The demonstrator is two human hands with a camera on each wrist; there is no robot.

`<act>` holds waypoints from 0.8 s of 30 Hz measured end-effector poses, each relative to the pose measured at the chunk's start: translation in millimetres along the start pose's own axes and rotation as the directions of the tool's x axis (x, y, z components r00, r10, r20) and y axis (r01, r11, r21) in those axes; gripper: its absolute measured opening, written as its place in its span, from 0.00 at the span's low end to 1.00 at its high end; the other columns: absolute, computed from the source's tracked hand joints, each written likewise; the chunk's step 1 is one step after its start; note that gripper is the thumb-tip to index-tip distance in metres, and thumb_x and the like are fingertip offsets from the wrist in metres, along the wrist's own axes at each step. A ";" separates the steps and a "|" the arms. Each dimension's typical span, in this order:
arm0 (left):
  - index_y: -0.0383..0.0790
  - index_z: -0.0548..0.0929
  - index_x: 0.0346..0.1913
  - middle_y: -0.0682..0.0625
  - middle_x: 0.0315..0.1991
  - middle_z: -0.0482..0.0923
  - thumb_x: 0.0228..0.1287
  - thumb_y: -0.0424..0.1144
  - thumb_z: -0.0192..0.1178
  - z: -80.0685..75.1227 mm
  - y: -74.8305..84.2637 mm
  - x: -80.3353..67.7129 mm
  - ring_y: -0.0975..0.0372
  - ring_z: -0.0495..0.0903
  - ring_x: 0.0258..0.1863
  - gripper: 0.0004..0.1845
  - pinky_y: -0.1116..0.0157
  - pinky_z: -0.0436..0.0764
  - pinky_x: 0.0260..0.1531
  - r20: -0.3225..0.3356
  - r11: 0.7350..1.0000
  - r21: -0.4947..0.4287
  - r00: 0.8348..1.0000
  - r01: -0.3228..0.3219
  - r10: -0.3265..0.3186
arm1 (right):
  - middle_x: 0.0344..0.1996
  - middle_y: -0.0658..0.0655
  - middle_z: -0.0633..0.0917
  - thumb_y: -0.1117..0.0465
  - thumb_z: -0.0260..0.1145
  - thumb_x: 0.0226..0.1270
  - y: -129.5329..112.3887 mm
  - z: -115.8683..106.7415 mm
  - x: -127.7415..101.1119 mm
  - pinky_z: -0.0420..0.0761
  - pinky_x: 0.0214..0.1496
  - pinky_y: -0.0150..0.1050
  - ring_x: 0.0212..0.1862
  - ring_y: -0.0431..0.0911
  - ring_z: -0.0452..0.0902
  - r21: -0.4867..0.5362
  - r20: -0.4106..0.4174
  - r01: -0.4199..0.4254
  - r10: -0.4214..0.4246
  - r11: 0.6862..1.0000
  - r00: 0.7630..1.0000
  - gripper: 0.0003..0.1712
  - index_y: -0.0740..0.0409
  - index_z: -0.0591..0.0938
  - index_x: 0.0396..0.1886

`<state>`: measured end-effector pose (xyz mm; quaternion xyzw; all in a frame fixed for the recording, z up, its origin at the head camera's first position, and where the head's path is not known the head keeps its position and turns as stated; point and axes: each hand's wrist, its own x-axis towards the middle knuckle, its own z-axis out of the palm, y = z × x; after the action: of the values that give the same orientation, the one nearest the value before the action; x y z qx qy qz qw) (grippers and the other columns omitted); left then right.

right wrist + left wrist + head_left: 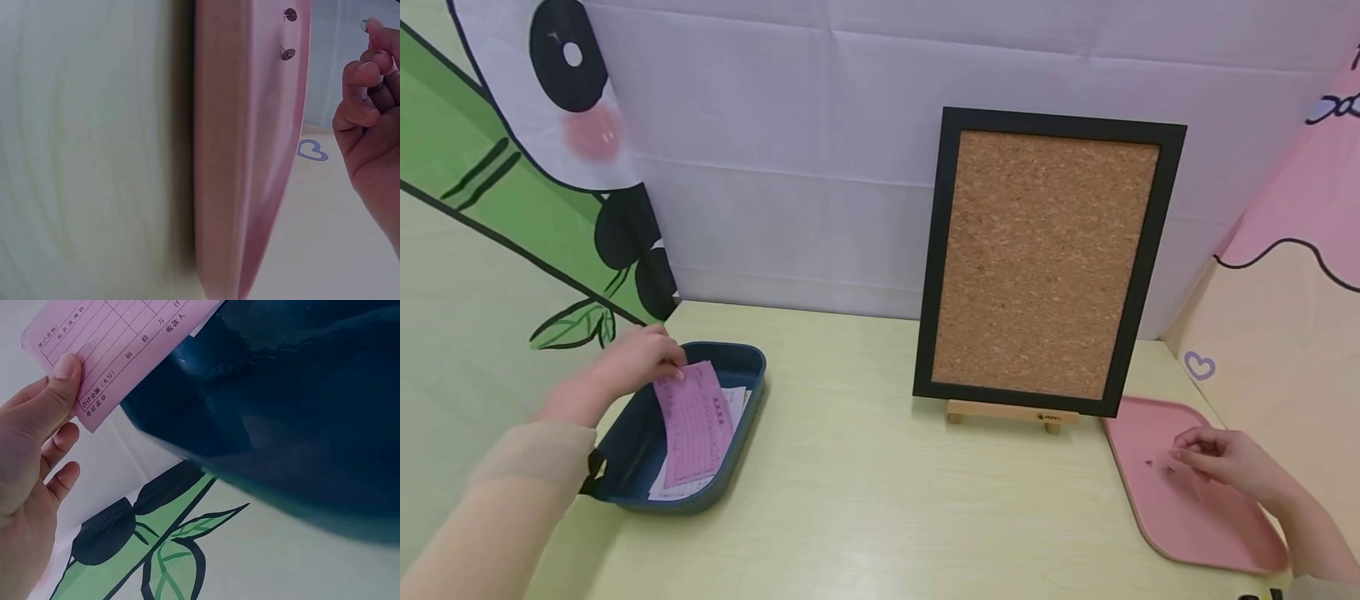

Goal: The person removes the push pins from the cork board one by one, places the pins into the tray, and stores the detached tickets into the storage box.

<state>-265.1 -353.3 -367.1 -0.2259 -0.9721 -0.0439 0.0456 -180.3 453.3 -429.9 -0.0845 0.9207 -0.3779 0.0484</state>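
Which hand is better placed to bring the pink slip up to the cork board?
Left. The left hand already pinches the pink slip over the blue tray; the right hand is curled over the pink tray near the pushpins.

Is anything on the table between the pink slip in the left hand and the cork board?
Nothing visible. The left hand pinches the pink slip over the blue tray; from there to the cork board only bare tabletop shows. The board's face is bare too.
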 end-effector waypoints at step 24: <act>0.48 0.86 0.22 0.60 0.22 0.76 0.42 0.37 0.74 39.5 5.0 27.8 0.66 0.70 0.25 0.06 0.66 0.72 0.26 0.095 0.980 0.036 0.977 -0.197 0.193 | 0.21 0.41 0.79 0.63 0.63 0.64 31.9 4.1 10.7 0.70 0.23 0.29 0.22 0.30 0.68 -0.061 0.147 0.070 -0.060 0.996 0.987 0.06 0.63 0.82 0.35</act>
<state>-290.5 -332.5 -402.9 -0.3208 -0.9471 -0.0067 0.0104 -194.0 470.8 -455.5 -0.1434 0.9234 -0.3416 0.1001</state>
